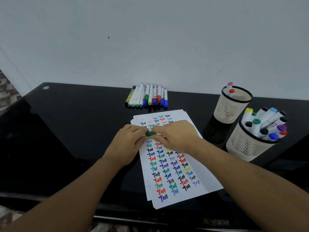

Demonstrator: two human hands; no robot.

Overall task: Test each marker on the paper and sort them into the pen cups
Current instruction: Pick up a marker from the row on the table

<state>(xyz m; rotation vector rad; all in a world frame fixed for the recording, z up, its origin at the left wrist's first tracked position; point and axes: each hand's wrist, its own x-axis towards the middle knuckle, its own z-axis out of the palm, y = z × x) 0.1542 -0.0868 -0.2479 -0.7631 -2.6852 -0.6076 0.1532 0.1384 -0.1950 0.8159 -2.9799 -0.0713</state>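
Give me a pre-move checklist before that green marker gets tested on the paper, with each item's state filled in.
1. Marker held: ok. The left hand and right hand both grip the green marker.
2. Cap off: cannot tell; the fingers hide most of it.
3. Paper under the hands: ok. The paper lies flat on the desk.
4. Blank writing space: cannot tell; visible rows are filled with "Test", and the hands cover part.
5. Cups reachable: ok. The far cup and near cup stand upright to the right.
6. Untested pile apart from the paper: ok.
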